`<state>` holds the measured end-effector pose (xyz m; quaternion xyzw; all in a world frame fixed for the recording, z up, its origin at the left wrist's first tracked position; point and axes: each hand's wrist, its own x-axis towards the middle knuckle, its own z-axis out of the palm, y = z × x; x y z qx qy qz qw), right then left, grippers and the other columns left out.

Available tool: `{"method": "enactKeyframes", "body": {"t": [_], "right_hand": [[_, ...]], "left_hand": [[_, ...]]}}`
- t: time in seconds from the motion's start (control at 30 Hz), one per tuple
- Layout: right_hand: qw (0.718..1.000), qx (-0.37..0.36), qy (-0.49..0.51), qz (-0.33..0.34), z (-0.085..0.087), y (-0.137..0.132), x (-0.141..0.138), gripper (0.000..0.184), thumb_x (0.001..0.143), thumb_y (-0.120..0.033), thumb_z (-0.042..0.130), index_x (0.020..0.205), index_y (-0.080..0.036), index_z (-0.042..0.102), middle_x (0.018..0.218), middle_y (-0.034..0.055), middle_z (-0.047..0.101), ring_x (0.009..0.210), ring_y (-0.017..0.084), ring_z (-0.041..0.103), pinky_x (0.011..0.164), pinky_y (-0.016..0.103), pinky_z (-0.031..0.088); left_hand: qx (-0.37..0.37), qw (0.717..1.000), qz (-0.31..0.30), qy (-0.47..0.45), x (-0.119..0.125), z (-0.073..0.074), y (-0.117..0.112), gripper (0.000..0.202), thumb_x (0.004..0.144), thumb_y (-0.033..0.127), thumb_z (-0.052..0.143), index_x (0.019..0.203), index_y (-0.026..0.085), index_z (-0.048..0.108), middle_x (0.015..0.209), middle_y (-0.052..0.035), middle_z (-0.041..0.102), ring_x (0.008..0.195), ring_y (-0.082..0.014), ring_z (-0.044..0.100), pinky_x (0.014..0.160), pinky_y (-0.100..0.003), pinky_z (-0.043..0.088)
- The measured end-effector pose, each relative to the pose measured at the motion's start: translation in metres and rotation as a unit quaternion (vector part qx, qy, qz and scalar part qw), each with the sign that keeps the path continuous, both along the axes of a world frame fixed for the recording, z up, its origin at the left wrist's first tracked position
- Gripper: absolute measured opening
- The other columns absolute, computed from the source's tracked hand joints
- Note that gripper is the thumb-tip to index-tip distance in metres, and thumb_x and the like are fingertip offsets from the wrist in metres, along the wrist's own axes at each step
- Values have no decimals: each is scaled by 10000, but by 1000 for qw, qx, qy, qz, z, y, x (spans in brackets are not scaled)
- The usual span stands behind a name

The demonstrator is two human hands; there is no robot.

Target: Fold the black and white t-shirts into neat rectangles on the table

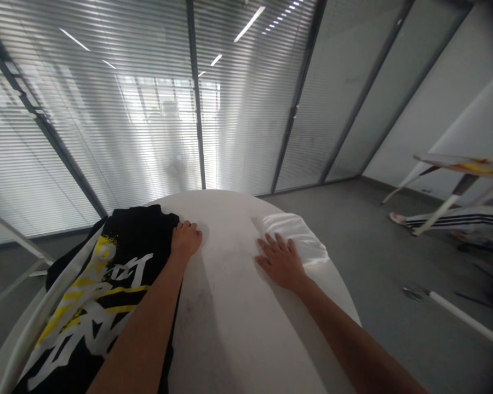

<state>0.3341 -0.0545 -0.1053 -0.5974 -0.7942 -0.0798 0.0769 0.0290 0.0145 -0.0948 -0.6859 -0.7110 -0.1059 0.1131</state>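
A white ironing board (230,306) runs away from me, its rounded nose at the far end. A black garment (107,284) with yellow and white print lies over the board's left side. My left hand (185,239) rests at the garment's far right edge, fingers curled under; whether it pinches the cloth is hidden. My right hand (280,260) lies flat with fingers spread, open, touching the near edge of a folded white cloth (298,235) on the board's right side.
Glass walls with blinds (148,109) stand behind the board. Grey floor (373,262) surrounds it. At right stands a second ironing board (464,164), with a person's striped trouser leg (456,219) beside it. A white pole (464,317) lies on the floor.
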Motion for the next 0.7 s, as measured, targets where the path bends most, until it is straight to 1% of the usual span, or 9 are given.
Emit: {"method": "enactKeyframes", "body": {"t": [0.13,0.23,0.33,0.4,0.47,0.53,0.63,0.7], "right_hand": [[1000,11,2,-6,2,-1,0,576,939,-561,348,1446,-297,423,1553,49,312,1436,325,198,1133,550,93],[1000,10,6,-9,5,-1,0,568,931,-559,374,1433,-301,442,1545,52,329,1430,322,216,1131,550,108],[1000,8,11,-10,6,-2,0,567,925,-568,383,1426,-310,452,1541,48,339,1428,318,223,1130,549,115],[1000,12,15,-11,5,-3,0,567,925,-572,380,1423,-312,454,1537,43,347,1429,314,221,1131,548,117],[1000,13,19,-12,5,-3,0,568,925,-579,376,1418,-311,462,1532,41,357,1427,314,225,1129,549,124],[1000,13,22,-11,5,-3,0,571,926,-582,369,1416,-305,464,1530,44,361,1425,315,231,1125,551,136],[1000,11,20,-11,5,-3,0,566,930,-567,371,1419,-297,460,1532,52,357,1422,317,235,1122,550,138],[1000,10,21,-12,5,-3,-1,559,933,-550,381,1424,-294,456,1534,57,353,1422,320,232,1123,546,128]], "left_hand": [[-5,1000,-5,9,3,3,-3,381,901,279,356,1100,168,661,1132,-138,618,1092,-288,527,909,-409,400],[-35,999,-20,17,6,10,-10,399,919,292,326,1105,151,649,1143,-158,612,1113,-291,531,913,-416,401],[-60,997,-45,22,8,19,-22,360,900,303,385,1114,178,645,1150,-134,622,1101,-275,548,917,-408,407],[-68,995,-65,23,4,26,-35,365,889,311,415,1171,214,625,1196,-111,617,1122,-265,543,947,-409,397],[-67,994,-83,26,-6,33,-53,410,891,323,419,1260,241,580,1277,-101,588,1189,-263,511,1000,-417,366],[-60,994,-87,33,-23,39,-74,452,888,347,432,1316,260,546,1348,-96,548,1254,-269,466,1050,-428,324],[-46,996,-54,49,-58,42,-110,511,886,423,441,1371,278,504,1417,-100,497,1325,-294,399,1093,-467,271],[-39,997,-26,57,-80,37,-133,545,894,465,418,1400,270,478,1443,-112,472,1353,-319,364,1100,-506,250]]}}
